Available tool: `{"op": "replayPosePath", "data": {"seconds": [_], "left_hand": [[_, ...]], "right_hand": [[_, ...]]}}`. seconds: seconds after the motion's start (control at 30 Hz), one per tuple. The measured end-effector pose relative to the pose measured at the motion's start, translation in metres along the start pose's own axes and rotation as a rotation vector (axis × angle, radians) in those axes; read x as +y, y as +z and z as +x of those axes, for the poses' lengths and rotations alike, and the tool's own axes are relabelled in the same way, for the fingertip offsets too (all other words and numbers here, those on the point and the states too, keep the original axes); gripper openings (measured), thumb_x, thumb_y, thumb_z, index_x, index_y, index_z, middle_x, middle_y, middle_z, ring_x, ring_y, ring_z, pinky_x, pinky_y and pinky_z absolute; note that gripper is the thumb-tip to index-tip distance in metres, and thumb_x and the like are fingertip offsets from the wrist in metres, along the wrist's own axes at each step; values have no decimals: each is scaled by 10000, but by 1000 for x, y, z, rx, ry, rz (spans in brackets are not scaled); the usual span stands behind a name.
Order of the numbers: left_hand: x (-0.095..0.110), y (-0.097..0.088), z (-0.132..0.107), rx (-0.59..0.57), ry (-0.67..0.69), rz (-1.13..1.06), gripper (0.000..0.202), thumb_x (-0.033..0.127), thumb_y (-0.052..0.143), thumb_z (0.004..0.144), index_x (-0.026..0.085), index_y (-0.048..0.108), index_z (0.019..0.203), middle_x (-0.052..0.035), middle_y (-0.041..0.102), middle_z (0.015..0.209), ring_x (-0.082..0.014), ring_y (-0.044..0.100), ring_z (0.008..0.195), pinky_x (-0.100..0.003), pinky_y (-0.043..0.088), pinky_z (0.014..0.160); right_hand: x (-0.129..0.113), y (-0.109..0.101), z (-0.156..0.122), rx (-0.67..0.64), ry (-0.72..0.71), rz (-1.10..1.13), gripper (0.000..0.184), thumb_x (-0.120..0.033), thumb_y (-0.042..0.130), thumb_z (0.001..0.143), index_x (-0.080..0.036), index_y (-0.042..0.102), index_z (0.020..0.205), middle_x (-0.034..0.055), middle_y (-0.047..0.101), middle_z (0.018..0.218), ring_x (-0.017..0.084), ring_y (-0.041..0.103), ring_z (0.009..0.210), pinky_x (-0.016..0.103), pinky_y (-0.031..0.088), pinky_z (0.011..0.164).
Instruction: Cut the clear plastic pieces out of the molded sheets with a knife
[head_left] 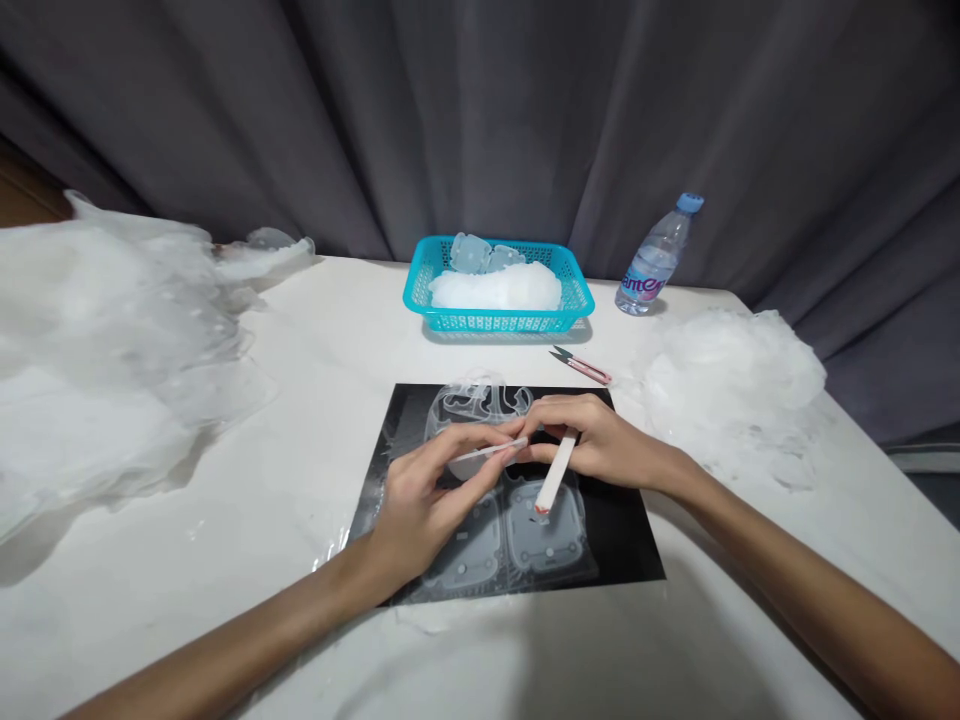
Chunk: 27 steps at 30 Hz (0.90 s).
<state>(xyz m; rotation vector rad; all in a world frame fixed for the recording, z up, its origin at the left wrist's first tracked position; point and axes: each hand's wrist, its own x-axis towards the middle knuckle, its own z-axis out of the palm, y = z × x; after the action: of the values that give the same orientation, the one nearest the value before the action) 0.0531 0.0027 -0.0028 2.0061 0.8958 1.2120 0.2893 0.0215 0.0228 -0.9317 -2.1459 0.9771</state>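
My left hand (420, 500) pinches a thin white strip (487, 452) by its edge above a black mat (630, 540). My right hand (592, 440) meets it at the fingertips and also holds a white stick (556, 475) with a reddish tip that points down toward the mat. Under both hands lies a clear moulded plastic piece (517, 540) with several rounded pockets.
A turquoise basket (499, 318) with white material and clear pieces stands at the back. Pink thread snips (583, 367) lie beside it, a water bottle (654, 262) further right. Heaps of clear plastic film sit at left (97, 340) and right (727, 390). A grey curtain hangs behind.
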Motion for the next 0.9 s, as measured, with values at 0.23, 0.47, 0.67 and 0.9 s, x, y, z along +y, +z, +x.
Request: {"op": "replayPosePath", "data": {"seconds": [0.23, 0.47, 0.67, 0.9], "left_hand": [[1, 1, 0, -17, -32, -30, 143, 178, 714, 987, 251, 698, 1109, 18, 802, 1193, -150, 769, 1105, -217, 606, 950], [1, 2, 3, -9, -6, -14, 156, 164, 724, 975, 243, 710, 1109, 7, 806, 1152, -159, 776, 1065, -252, 608, 954], [0, 3, 6, 14, 39, 36, 134, 173, 746, 960, 246, 716, 1069, 19, 789, 1021, -142, 756, 962, -259, 586, 890], [0, -1, 6, -26, -89, 58, 65, 237, 659, 1025, 263, 684, 1080, 23, 758, 1034, -141, 721, 970, -267, 543, 890]], "right_hand": [[-1, -7, 0, 16, -11, -124, 50, -232, 707, 986, -191, 723, 1008, 39, 733, 980, 181, 656, 916, 291, 472, 818], [-3, -13, 2, -42, -21, -168, 39, -199, 679, 1000, -191, 692, 1037, 45, 723, 1019, 195, 651, 981, 299, 462, 855], [-5, -11, 2, -42, -46, -216, 29, -172, 643, 1011, -191, 654, 992, 48, 714, 999, 197, 645, 955, 301, 457, 838], [-9, -25, -3, -4, -101, -291, 31, -177, 646, 1000, -199, 652, 979, 16, 691, 960, 169, 614, 909, 298, 433, 857]]}}
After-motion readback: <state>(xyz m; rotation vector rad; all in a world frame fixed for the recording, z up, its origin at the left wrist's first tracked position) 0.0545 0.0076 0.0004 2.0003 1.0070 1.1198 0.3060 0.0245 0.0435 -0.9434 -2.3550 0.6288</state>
